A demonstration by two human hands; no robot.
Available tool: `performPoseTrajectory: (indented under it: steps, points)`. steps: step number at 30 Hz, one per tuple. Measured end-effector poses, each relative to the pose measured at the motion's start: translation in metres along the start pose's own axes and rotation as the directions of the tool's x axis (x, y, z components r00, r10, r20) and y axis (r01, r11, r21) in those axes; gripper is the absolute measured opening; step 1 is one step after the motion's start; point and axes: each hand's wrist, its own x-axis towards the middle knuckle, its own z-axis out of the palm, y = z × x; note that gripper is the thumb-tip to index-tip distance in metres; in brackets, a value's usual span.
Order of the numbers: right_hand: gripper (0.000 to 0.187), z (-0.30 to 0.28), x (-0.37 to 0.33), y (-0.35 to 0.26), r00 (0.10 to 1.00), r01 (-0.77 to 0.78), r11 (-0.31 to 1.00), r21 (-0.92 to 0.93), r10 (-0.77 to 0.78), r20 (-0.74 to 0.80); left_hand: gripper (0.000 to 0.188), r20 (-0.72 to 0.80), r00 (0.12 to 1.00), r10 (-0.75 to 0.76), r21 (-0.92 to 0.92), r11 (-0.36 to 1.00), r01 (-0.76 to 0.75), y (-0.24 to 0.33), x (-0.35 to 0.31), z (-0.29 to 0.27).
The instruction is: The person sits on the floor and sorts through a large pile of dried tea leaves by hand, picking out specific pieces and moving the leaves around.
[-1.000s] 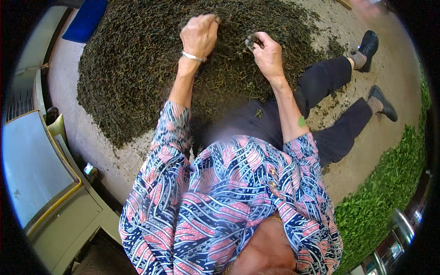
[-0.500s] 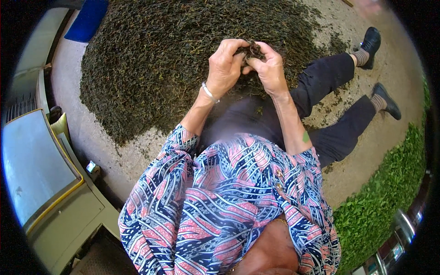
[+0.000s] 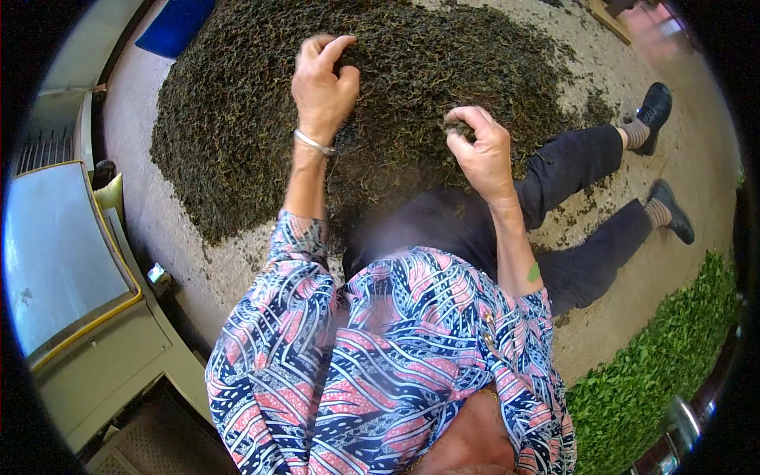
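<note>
thumb and fingers of the right hand curl around a small dark clump; those of the left hand are bent, thumb apart, and i cannot tell whether they hold anything. beneath both hands spreads a heap of dark, twisted leaves, with dark trousers at its edge and bright green leaves farther right.

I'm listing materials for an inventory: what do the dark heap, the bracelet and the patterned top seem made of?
Dark heap: probably withered plant matter, matte, judging by its thin, curled strands. Bracelet: likely metal, smooth and silvery with a sheen. Patterned top: apparently thin cloth, matte, draping in soft folds; fibre unclear.
</note>
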Motion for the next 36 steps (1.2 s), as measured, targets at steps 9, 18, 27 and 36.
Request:
performPoseTrajectory:
  steps: [9, 18, 27, 36]
  points:
    - [0.029, -0.018, 0.007, 0.007, 0.980, -0.133, 0.988, 0.082, 0.143, -0.137, 0.016, 0.144, 0.975, 0.171, 0.014, 0.985, -0.174, -0.019, 0.022, 0.048]
    - [0.032, -0.005, 0.009, 0.002, 0.997, -0.017, 1.000, 0.013, 0.018, -0.075, 0.013, 0.188, 0.981, -0.049, -0.480, 0.867, 0.135, 0.088, -0.053, 0.068]
    - [0.011, -0.003, -0.005, -0.003, 0.989, 0.072, 0.993, -0.088, -0.083, -0.126, 0.018, 0.154, 0.969, -0.195, -0.342, 0.909, 0.237, 0.077, -0.051, 0.070]
    - [0.006, -0.011, -0.008, 0.013, 0.967, -0.115, 0.986, 0.118, 0.139, -0.216, 0.019, 0.366, 0.927, 0.087, -0.678, 0.707, 0.201, 0.093, -0.064, 0.063]
